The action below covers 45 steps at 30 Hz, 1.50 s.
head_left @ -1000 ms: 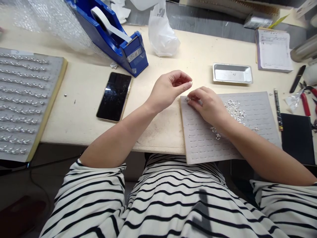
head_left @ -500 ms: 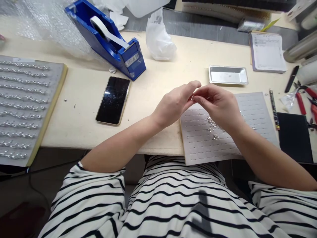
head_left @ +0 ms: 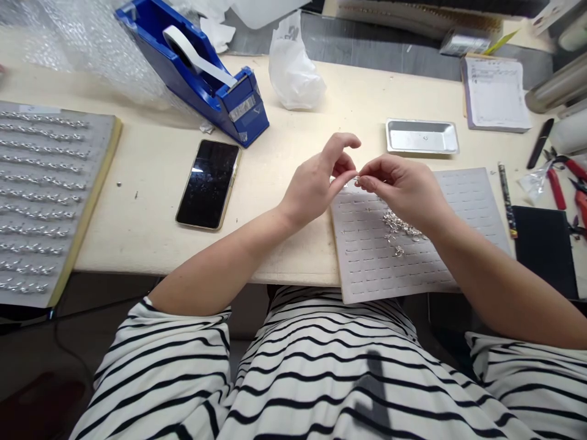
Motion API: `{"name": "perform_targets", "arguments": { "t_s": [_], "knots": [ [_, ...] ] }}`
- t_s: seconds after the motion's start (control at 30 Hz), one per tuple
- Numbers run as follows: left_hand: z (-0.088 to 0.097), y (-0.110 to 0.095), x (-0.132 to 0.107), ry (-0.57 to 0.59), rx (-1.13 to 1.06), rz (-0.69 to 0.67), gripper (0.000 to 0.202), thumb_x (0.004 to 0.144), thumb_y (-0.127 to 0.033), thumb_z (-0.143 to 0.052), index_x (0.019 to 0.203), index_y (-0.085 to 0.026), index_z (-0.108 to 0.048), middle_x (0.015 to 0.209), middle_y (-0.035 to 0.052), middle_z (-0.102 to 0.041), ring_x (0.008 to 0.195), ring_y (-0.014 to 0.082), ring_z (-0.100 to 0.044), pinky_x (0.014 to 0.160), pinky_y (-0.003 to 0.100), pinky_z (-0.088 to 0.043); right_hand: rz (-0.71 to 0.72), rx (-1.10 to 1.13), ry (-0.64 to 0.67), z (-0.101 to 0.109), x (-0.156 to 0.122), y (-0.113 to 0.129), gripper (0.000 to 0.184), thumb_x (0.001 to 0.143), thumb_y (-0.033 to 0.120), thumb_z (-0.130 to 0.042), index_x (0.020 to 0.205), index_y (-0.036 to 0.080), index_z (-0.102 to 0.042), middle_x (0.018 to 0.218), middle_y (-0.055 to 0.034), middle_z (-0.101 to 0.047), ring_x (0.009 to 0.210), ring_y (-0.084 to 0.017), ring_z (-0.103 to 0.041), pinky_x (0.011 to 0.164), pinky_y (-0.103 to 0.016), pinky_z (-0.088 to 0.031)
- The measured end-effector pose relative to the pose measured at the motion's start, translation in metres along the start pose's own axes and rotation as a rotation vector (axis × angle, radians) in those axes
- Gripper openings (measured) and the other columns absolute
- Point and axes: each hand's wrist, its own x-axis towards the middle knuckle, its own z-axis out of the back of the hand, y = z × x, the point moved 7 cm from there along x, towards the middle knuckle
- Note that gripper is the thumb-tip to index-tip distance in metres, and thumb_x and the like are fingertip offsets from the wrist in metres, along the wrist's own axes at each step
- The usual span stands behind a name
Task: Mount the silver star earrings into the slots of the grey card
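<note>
Just above the far left corner of a grey slotted board [head_left: 376, 284], the two hands meet over one tiny silver piece [head_left: 356, 178]. The right hand [head_left: 410, 189] has thumb and forefinger brought together on it, with next to no gap between them. The left hand [head_left: 314, 183] comes in from over the desk [head_left: 151, 238], forefinger crooked up and away, thumb tip right at the piece. It is so small and so hemmed in by skin that, from where I stand, I can't tell its exact shape, nor whether the left fingers grip it or merely touch it.

A loose heap of silver pieces [head_left: 398, 229] lies on the board, partly behind the right wrist. A shallow metal tray [head_left: 422, 148] sits on the desk beyond.

I'd guess the piece weighs almost nothing. Being shiny metal, it should be stiff but slick, apt to skid out of a careless pinch, and any thin wire part might bend if squeezed hard. The best hold would be a light one by the edge, with the very fingertips. The heaped ones look ready to snag each other, so I'd lift those singly.
</note>
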Motion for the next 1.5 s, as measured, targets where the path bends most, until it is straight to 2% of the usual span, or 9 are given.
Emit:
{"name": "perform_targets", "arguments": {
  "t_s": [0.1,0.23,0.37,0.5,0.63,0.97,1.23,1.4,1.5],
  "knots": [
    [0.006,0.006,0.005,-0.042,0.067,-0.027,0.022,0.096,-0.014,-0.062,0.116,-0.022,-0.062,0.105,0.0043,-0.071,0.099,0.0176,-0.067,0.091,0.033,-0.055,-0.107,0.007,0.067,-0.002,0.009,-0.017,0.010,0.093,0.034,-0.070,0.089,0.026,-0.074,0.081,-0.0026,-0.076,0.073,-0.020,-0.069,0.069,-0.041,-0.058],
    [-0.003,0.024,0.008,0.044,0.137,0.021,0.014,0.091,-0.013,-0.065,0.101,-0.021,-0.068,0.104,0.0062,-0.071,0.096,0.0190,-0.065,0.087,0.035,-0.053,-0.191,-0.156,0.214,-0.007,0.020,-0.037,0.013,0.091,0.038,-0.072,0.085,0.026,-0.073,0.079,-0.0031,-0.074,0.064,-0.020,-0.063,0.057,-0.039,-0.051],
    [-0.012,0.039,0.005,0.118,0.179,0.090,0.011,0.089,-0.020,-0.072,0.099,-0.023,-0.071,0.101,0.0057,-0.070,0.092,0.0197,-0.063,0.086,0.036,-0.050,-0.117,-0.182,0.266,-0.008,0.030,-0.042,0.015,0.090,0.040,-0.074,0.084,0.027,-0.073,0.075,-0.0021,-0.074,0.059,-0.017,-0.060,0.052,-0.036,-0.048],
    [-0.015,0.041,0.004,0.168,0.204,0.092,0.012,0.087,-0.022,-0.074,0.099,-0.022,-0.072,0.102,0.0058,-0.068,0.095,0.0204,-0.062,0.086,0.035,-0.049,-0.006,-0.181,0.278,-0.009,0.039,-0.043,0.013,0.089,0.041,-0.075,0.085,0.029,-0.074,0.075,-0.0009,-0.074,0.061,-0.017,-0.061,0.054,-0.035,-0.048],
    [-0.015,0.041,0.004,0.191,0.229,0.091,0.012,0.089,-0.020,-0.073,0.101,-0.021,-0.072,0.102,0.0054,-0.067,0.095,0.0197,-0.062,0.087,0.034,-0.049,-0.011,-0.240,0.301,-0.012,0.045,-0.048,0.006,0.086,0.033,-0.075,0.083,0.029,-0.076,0.079,-0.0012,-0.076,0.067,-0.019,-0.065,0.057,-0.036,-0.049],
    [-0.013,0.035,-0.001,0.213,0.249,0.155,0.017,0.090,-0.020,-0.073,0.106,-0.022,-0.067,0.103,0.0041,-0.067,0.096,0.0198,-0.062,0.087,0.033,-0.050,-0.112,-0.230,0.290,-0.005,0.031,-0.038,0.009,0.089,0.037,-0.076,0.094,0.029,-0.073,0.088,-0.0026,-0.077,0.076,-0.023,-0.069,0.066,-0.041,-0.055],
    [-0.013,0.032,-0.002,0.246,0.267,0.162,0.009,0.095,-0.020,-0.070,0.102,-0.019,-0.066,0.105,0.0049,-0.067,0.097,0.0199,-0.062,0.090,0.034,-0.051,-0.013,-0.333,0.373,-0.013,0.026,-0.023,0.012,0.094,0.031,-0.065,0.102,0.025,-0.070,0.101,-0.0046,-0.075,0.085,-0.022,-0.069,0.074,-0.040,-0.052],
    [-0.012,0.027,-0.003,0.254,0.321,0.135,0.010,0.096,-0.019,-0.068,0.106,-0.018,-0.067,0.109,0.0060,-0.068,0.100,0.0206,-0.063,0.092,0.036,-0.052,-0.060,-0.364,0.318,0.017,0.023,-0.022,0.026,0.099,0.036,-0.057,0.117,0.023,-0.070,0.114,-0.0093,-0.076,0.094,-0.027,-0.070,0.080,-0.044,-0.053],
    [-0.012,0.025,-0.005,0.249,0.349,0.119,0.015,0.096,-0.019,-0.070,0.110,-0.018,-0.067,0.113,0.0065,-0.068,0.101,0.0204,-0.063,0.092,0.036,-0.053,-0.086,-0.457,0.258,0.040,0.015,-0.027,0.024,0.101,0.036,-0.054,0.112,0.024,-0.072,0.111,-0.0099,-0.076,0.091,-0.028,-0.069,0.076,-0.044,-0.052]
  ]
}}
